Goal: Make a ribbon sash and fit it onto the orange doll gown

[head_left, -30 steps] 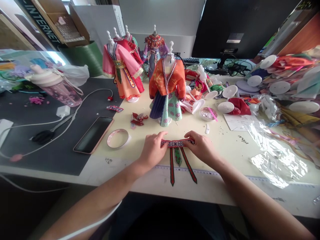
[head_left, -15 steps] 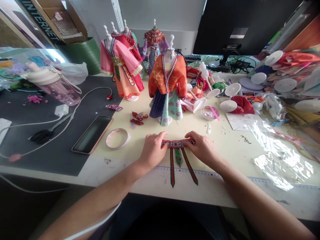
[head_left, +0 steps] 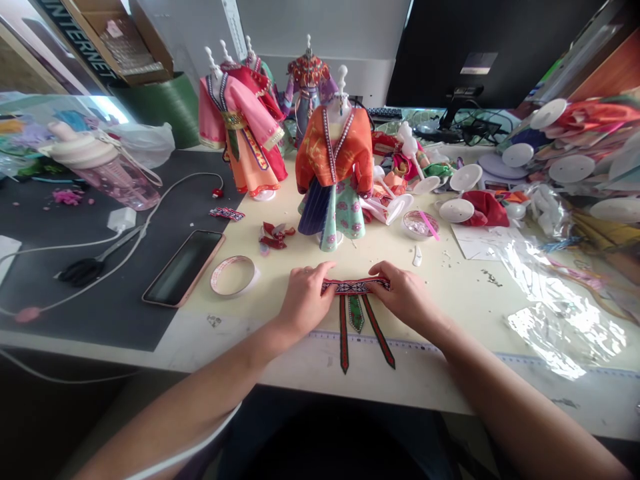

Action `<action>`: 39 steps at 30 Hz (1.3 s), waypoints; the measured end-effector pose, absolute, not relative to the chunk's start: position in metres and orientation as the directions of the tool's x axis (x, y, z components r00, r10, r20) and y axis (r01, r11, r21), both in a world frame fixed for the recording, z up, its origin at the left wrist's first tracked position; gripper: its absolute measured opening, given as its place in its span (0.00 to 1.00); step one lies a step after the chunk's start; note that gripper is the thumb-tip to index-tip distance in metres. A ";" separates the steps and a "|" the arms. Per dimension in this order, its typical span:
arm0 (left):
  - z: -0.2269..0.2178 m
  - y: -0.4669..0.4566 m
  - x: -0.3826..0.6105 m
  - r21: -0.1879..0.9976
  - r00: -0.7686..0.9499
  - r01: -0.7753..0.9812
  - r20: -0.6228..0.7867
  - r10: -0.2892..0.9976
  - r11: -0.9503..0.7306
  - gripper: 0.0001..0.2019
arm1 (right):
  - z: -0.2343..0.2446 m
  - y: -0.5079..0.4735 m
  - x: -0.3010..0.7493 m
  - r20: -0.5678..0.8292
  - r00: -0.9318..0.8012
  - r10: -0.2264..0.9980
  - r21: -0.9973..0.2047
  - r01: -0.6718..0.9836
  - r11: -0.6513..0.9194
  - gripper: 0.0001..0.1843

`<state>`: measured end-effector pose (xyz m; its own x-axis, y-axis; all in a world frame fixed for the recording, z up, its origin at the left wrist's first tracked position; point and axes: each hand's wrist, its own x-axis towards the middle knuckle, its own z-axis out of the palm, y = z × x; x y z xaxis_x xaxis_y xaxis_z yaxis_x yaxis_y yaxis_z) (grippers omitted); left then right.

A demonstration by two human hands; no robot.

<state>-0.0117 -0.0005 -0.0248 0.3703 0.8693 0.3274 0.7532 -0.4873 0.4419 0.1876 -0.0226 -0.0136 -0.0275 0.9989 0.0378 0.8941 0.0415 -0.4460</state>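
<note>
Between my two hands is a small doll belt [head_left: 353, 287], a band of dark patterned ribbon with red edges. Two narrow red-and-green strips and a short green pointed tab [head_left: 355, 313] hang from it toward me. My left hand [head_left: 307, 293] pinches the band's left end between thumb and fingers. At the right end, my right hand [head_left: 400, 290] grips it the same way, covering the tip. Just beyond stands a doll form in an orange jacket [head_left: 334, 148] and a blue and mint-green skirt.
A roll of tape [head_left: 234, 276], a phone [head_left: 184, 268] and scissors [head_left: 95, 261] lie to the left. More dressed doll forms [head_left: 235, 133] stand behind. A small round dish [head_left: 419, 225], clear plastic wrapping [head_left: 547, 340] and piled doll parts are on the right. A ruler [head_left: 407, 345] runs along the front.
The view has shifted very slightly. Both hands keep their grip on the belt, with no other visible movement.
</note>
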 end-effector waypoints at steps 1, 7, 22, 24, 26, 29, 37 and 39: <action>-0.025 0.000 -0.012 0.441 0.370 0.754 0.328 0.869 -0.487 0.17 | -0.014 -0.023 0.188 0.034 -0.027 0.999 -0.444 0.895 0.040 0.08; -0.025 0.000 -0.012 0.446 0.373 0.754 0.314 0.873 -0.482 0.17 | -0.015 -0.023 0.188 0.034 -0.027 0.999 -0.428 0.903 0.039 0.08; -0.028 -0.002 -0.012 0.370 0.414 0.787 0.275 0.868 -0.493 0.19 | -0.017 -0.025 0.184 0.078 -0.078 0.994 -0.303 0.948 0.098 0.12; -0.028 -0.002 -0.013 0.348 0.412 0.794 0.296 0.862 -0.499 0.20 | -0.016 -0.026 0.183 0.081 -0.072 0.994 -0.298 0.950 0.093 0.13; -0.029 -0.001 -0.014 0.341 0.416 0.786 0.323 0.850 -0.515 0.21 | -0.015 -0.026 0.183 0.078 -0.069 0.995 -0.300 0.950 0.089 0.13; -0.027 -0.001 -0.018 0.369 0.412 0.752 0.382 0.827 -0.546 0.20 | -0.014 -0.027 0.182 0.071 -0.074 0.995 -0.306 0.948 0.092 0.13; -0.018 -0.020 -0.016 0.202 0.689 0.536 0.457 0.562 -0.820 0.19 | -0.016 -0.027 0.183 0.072 -0.061 0.996 -0.302 0.950 0.080 0.12; -0.021 -0.024 -0.014 0.160 0.786 0.471 0.369 0.496 -0.867 0.22 | -0.017 -0.027 0.182 0.070 -0.061 0.996 -0.302 0.950 0.079 0.12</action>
<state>-0.0140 -0.0236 -0.0213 0.7861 0.4956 0.3694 0.4714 -0.8672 0.1604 0.1820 -0.0267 -0.0168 -0.0607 0.9957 0.0703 0.9502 0.0792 -0.3015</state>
